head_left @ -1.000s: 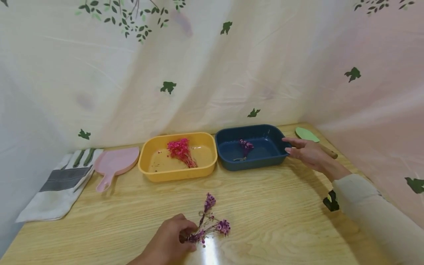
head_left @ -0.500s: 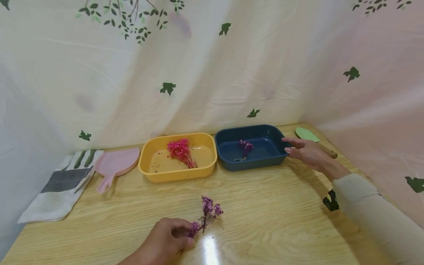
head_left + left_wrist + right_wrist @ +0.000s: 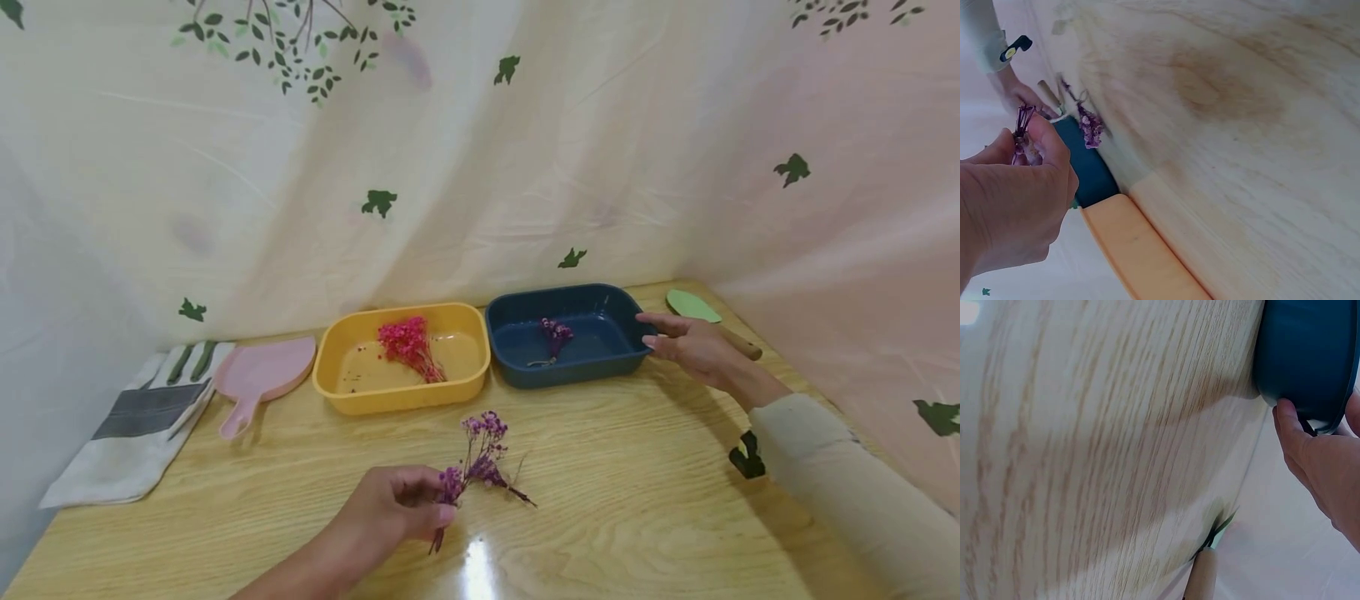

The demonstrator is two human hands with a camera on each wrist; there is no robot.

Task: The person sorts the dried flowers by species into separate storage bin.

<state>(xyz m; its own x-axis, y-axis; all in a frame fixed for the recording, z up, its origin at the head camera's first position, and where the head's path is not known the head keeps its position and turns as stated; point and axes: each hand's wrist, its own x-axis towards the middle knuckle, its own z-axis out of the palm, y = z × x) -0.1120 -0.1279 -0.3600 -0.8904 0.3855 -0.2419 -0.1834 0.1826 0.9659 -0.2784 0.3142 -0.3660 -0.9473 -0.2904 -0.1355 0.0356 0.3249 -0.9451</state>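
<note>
In the head view, my left hand point(image 3: 382, 512) pinches a small bunch of purple dried flowers point(image 3: 487, 423) between thumb and fingers, over the front middle of the table. One sprig angles off to the right with its stem end pointing down. From the left wrist, the stems point(image 3: 1024, 119) poke up past the fingertips and a flower head point(image 3: 1092, 129) shows beyond the hand. My right hand point(image 3: 697, 348) grips the right end of a dark blue tub point(image 3: 577, 371), fingers against its outer wall in the right wrist view. Inside that tub lies another purple sprig point(image 3: 556, 331).
Left of the blue tub stands a yellow tub point(image 3: 416, 402) with a bunch of pink dried flowers point(image 3: 405, 340). Further left lie a pink dustpan-like scoop point(image 3: 262, 367) and a striped cloth point(image 3: 123, 450). A green-bladed tool point(image 3: 692, 306) with a wooden handle is behind my right hand.
My left hand has shifted slightly left, and the purple flowers have turned in its grip, with blooms now higher and one stem pointing right. My right hand stays at the blue tub.
</note>
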